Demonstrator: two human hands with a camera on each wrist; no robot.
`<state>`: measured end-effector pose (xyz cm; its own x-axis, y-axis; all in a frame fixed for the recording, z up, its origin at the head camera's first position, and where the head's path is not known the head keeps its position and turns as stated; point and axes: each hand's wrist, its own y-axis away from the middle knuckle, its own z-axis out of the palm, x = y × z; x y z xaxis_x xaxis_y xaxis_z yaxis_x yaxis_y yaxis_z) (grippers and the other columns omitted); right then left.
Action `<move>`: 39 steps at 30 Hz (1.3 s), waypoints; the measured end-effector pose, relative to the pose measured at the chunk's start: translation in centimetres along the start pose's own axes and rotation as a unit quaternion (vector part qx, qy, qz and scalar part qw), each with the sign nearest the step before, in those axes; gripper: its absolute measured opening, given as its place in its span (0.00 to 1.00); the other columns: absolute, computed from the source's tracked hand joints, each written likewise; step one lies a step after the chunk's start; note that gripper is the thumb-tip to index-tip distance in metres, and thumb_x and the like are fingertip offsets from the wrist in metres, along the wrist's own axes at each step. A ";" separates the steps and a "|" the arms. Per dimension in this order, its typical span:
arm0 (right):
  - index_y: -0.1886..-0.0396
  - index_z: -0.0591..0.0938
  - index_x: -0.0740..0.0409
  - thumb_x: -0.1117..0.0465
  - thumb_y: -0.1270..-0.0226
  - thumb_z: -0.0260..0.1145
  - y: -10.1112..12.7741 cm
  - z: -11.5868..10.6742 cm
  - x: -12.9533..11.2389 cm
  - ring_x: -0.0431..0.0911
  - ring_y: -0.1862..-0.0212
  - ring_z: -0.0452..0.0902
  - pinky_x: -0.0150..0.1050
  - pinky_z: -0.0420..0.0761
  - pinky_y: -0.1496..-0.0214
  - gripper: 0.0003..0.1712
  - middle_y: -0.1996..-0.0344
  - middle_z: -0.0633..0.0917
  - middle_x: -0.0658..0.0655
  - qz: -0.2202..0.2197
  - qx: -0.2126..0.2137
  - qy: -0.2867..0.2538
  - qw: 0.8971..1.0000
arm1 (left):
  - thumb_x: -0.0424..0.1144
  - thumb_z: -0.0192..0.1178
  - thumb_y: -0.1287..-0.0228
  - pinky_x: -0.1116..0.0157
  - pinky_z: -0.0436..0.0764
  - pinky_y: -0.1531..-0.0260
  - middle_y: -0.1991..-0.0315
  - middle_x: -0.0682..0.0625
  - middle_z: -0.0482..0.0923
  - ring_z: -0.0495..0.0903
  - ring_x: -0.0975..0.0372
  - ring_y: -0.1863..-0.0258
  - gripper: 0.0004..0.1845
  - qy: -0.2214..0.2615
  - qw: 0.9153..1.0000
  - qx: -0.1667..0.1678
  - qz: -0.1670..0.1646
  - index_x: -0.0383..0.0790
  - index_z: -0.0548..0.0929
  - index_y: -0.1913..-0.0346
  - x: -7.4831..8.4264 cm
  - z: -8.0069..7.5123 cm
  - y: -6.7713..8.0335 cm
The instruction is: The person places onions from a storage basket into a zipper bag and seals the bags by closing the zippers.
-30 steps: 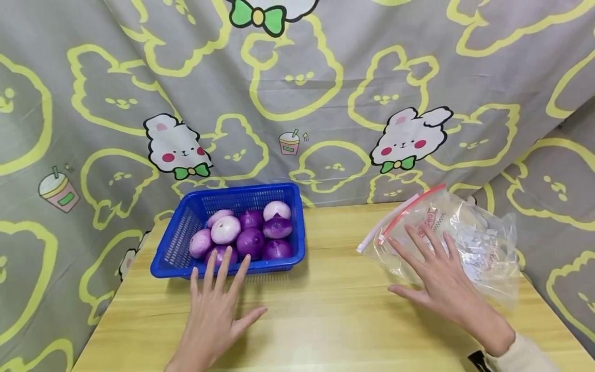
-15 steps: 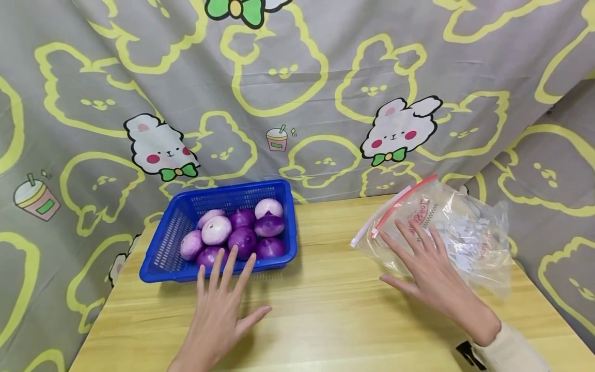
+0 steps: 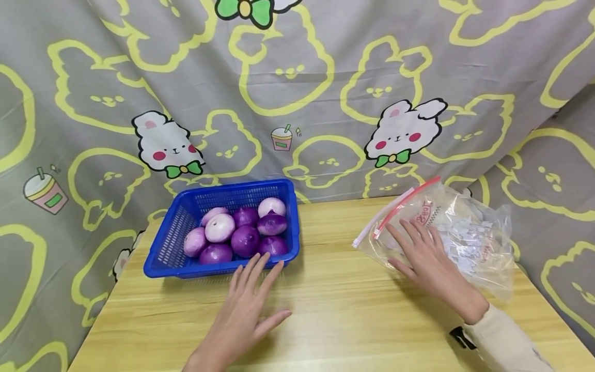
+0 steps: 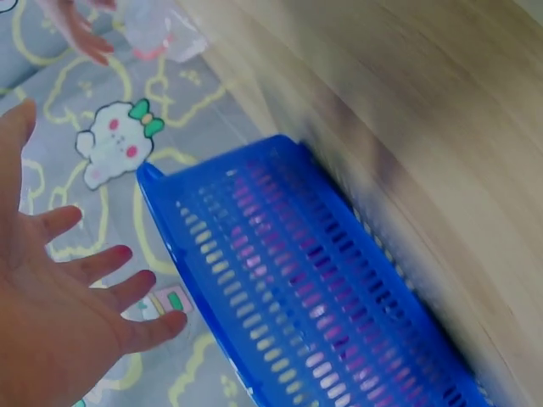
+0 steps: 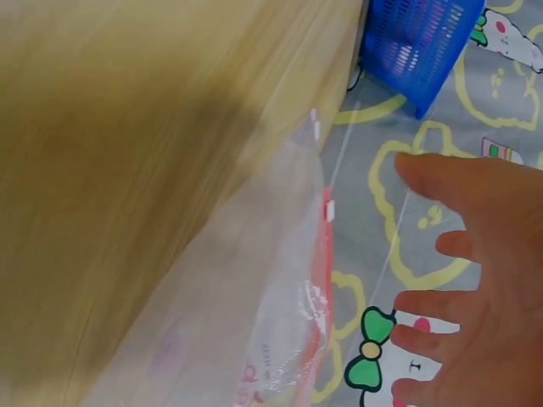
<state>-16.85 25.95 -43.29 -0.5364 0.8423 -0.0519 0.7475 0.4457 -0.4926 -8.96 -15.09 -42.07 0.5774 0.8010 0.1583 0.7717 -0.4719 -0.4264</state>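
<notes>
A blue plastic basket (image 3: 172, 266) with slotted walls holds several peeled purple onions (image 3: 245, 241), some dark and some pale. My left hand (image 3: 241, 310) hovers in front of the basket's near right side, fingers spread, holding nothing; the left wrist view shows the basket wall (image 4: 288, 280) beside the hand (image 4: 76, 314). On the right lie clear zip bags (image 3: 465, 232), one with a red slider strip (image 3: 404, 204) and one with a pale pink strip. My right hand (image 3: 429, 263) is over their near left part with straight fingers; in the right wrist view the hand (image 5: 475, 280) stands apart from the bags (image 5: 246, 280).
The wood-grain table (image 3: 325, 310) carries the basket on the left and the bags on the right. A grey curtain (image 3: 325, 93) with yellow outlines and rabbit prints hangs right behind the table. A beige sleeve (image 3: 502, 336) with a black buckle covers the right forearm.
My left hand has moved to the right, off the basket's front onions. The right hand has shifted slightly with its fingers drawn closer together. Basket and bags stay put; the head view shifts a little.
</notes>
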 end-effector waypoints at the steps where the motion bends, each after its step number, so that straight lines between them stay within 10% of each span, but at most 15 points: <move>1: 0.28 0.67 0.57 0.54 0.45 0.73 0.0 0.3 0.2 0.70 0.34 0.60 0.71 0.54 0.37 0.45 0.36 0.69 0.72 -0.002 0.000 0.002 1.000 | 0.65 0.57 0.35 0.36 0.58 0.33 0.22 0.45 0.51 0.52 0.47 0.24 0.44 0.005 1.000 0.004 0.007 0.50 0.58 0.22 0.1 0.1 -0.1; 13: 0.34 0.71 0.62 0.65 0.57 0.78 0.0 2.5 1.6 0.69 0.42 0.67 0.70 0.64 0.42 0.46 0.46 0.75 0.74 0.004 -0.004 0.026 1.000 | 0.53 0.63 0.34 0.44 0.62 0.31 0.25 0.43 0.60 0.59 0.49 0.26 0.37 0.031 0.998 0.024 0.044 0.47 0.65 0.25 1.0 1.3 -1.4; 21: 0.40 0.75 0.66 0.70 0.61 0.76 -0.1 2.8 2.3 0.69 0.51 0.75 0.67 0.71 0.47 0.41 0.55 0.80 0.72 0.008 0.007 0.048 0.999 | 0.57 0.46 0.24 0.46 0.64 0.32 0.27 0.42 0.63 0.62 0.48 0.28 0.30 0.040 0.997 0.020 0.067 0.44 0.67 0.27 1.7 1.9 -2.2; 39: 0.69 0.76 0.64 0.70 0.58 0.75 0.4 3.1 2.5 0.62 0.70 0.74 0.55 0.74 0.75 0.17 0.73 0.78 0.63 0.052 0.004 0.076 0.996 | 0.47 0.60 0.29 0.54 0.76 0.41 0.34 0.46 0.71 0.70 0.57 0.35 0.22 0.068 0.991 -0.017 0.113 0.44 0.75 0.36 4.4 4.2 -5.1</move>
<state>-19.13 27.34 -46.32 -0.3893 0.9206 0.0291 0.7924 0.3509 -0.4991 -11.44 -7.57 -42.97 0.7660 0.6165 0.1821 0.6251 -0.6483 -0.4347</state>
